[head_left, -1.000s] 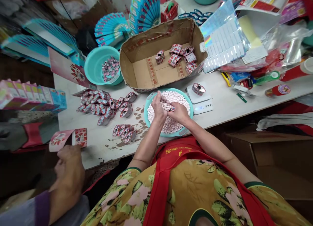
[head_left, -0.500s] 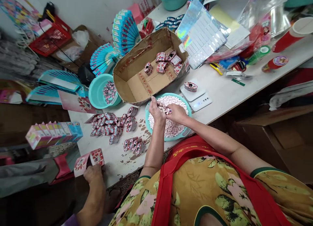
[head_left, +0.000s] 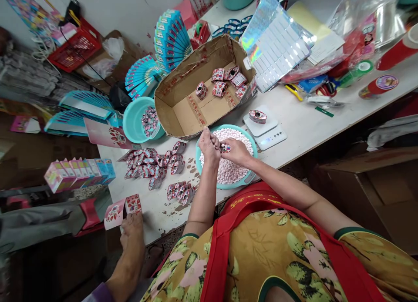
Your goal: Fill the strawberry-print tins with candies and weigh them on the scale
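Note:
My left hand (head_left: 209, 146) is closed in a fist over a turquoise basin (head_left: 197, 156) of pale pink candies (head_left: 228, 171). The candies it cupped are now hidden by its curled fingers. My right hand (head_left: 237, 151) pinches a small strawberry-printed box (head_left: 225, 148) right beside that fist, its top facing up. Another such box (head_left: 257, 116) rests on a white digital scale (head_left: 268, 134) just beyond the basin. Several more printed boxes (head_left: 146, 162) stand clustered on the table to the left.
A cardboard carton (head_left: 183, 115) with several boxes stands behind the basin. A second turquoise basin (head_left: 130, 119) holds small caps or pieces. At lower left a co-worker's hand (head_left: 132, 226) holds a pink carton (head_left: 115, 215). Holographic sheets (head_left: 281, 45) lie at the back right.
My left hand has curled from a cupped shape showing candies into a closed fist. My right hand keeps its box beside it. The co-worker's hand has turned on the pink carton.

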